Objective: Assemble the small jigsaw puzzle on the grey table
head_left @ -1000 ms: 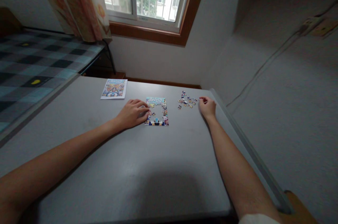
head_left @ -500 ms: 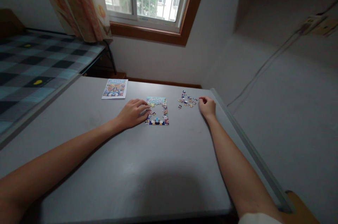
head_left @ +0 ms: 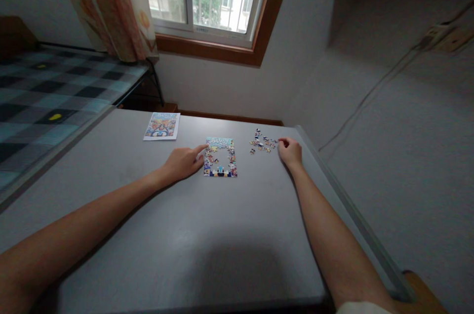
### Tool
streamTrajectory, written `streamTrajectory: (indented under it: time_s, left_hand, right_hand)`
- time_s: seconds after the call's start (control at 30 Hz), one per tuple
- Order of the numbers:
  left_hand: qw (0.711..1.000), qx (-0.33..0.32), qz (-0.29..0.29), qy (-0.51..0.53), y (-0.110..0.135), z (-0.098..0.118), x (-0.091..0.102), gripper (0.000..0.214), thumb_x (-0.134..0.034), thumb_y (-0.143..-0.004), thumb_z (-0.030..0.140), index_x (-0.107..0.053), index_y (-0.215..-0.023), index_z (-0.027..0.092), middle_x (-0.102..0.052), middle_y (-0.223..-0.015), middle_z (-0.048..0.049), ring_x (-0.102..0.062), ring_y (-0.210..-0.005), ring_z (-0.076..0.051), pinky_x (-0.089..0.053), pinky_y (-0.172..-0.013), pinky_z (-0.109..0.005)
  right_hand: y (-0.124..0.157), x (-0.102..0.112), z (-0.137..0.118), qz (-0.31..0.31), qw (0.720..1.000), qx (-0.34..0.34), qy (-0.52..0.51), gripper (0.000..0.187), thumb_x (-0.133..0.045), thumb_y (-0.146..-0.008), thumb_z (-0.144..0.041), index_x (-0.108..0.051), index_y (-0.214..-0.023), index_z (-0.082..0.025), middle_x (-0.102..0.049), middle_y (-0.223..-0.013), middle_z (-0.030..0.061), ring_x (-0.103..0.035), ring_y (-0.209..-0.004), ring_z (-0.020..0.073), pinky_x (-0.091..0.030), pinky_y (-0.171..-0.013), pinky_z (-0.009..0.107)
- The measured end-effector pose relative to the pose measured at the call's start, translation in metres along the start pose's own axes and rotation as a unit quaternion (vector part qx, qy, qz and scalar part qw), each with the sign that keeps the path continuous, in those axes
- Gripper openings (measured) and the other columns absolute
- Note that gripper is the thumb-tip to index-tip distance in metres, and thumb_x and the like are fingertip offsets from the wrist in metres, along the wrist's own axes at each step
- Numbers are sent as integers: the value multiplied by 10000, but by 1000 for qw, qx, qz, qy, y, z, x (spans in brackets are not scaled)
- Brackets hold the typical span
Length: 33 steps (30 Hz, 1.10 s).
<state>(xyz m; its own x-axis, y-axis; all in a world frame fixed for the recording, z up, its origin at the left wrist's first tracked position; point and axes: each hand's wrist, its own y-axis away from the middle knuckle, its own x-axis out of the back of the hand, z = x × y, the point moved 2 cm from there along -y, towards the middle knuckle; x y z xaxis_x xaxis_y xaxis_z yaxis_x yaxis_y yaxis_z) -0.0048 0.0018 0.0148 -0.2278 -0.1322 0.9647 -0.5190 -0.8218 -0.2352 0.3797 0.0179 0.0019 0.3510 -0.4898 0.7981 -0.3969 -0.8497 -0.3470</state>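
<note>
A small, partly built jigsaw puzzle (head_left: 220, 157) lies on the grey table (head_left: 207, 225), its frame filled and its middle bare. My left hand (head_left: 182, 162) rests at the puzzle's left edge, index finger stretched toward its top left corner, the other fingers curled, nothing in it. My right hand (head_left: 291, 152) rests on the table with fingers curled, just right of a scatter of several loose puzzle pieces (head_left: 262, 142). Whether those fingers pinch a piece is too small to tell.
A printed reference picture (head_left: 162, 126) lies at the table's far left. A raised rail (head_left: 348, 210) runs along the table's right edge by the wall. A checked bed (head_left: 44, 97) stands to the left, a window and curtain behind.
My left hand has slid back off the puzzle's left side and now points with the index finger. The right hand has stayed by the loose pieces.
</note>
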Motion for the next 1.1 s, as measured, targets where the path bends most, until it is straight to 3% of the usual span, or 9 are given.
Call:
streamTrajectory:
  time_s: [0.3,0.5,0.63,0.93,1.1]
  left_hand:
    - [1000,-9,-10,26,-1,0,1,436,-397,-931,468,-683,-1188,262,-676,-624,-33,-626,-585,-186,-375,-552,-258]
    - [999,-1,-22,26,-2,0,1,430,-404,-935,464,-674,-1204,266,-691,-653,-34,-630,-596,-190,-361,-556,-260]
    - [999,0,-28,26,-2,2,3,428,-396,-938,459,-673,-1198,261,-689,-646,-33,-637,-607,-198,-364,-560,-263]
    - [995,3,64,81,1,3,8,377,-436,-923,410,-657,-1131,187,-660,-674,-24,-589,-577,-153,-408,-616,-260]
    - [996,6,71,60,1,1,7,413,-390,-944,415,-658,-1153,179,-614,-581,-10,-554,-521,-144,-382,-570,-240]
  right_hand:
    - [-3,1,1,23,1000,-7,5,401,-403,-814,-189,-731,-1019,-84,-698,-980,158,-623,-868,241,-463,-893,339]
    - [-3,-3,4,0,1000,21,11,387,-462,-848,-243,-724,-1093,-97,-671,-970,145,-602,-845,222,-443,-920,347]
    - [-2,-5,4,-11,999,41,32,336,-508,-854,-268,-748,-1040,-125,-659,-964,137,-587,-913,233,-413,-957,358]
    - [-4,-6,8,-2,1000,25,15,231,-584,-787,-263,-738,-889,-124,-655,-877,99,-571,-750,191,-449,-859,332]
    - [-5,-8,9,26,999,22,9,180,-595,-758,-248,-716,-806,-124,-639,-816,100,-559,-740,206,-455,-811,338]
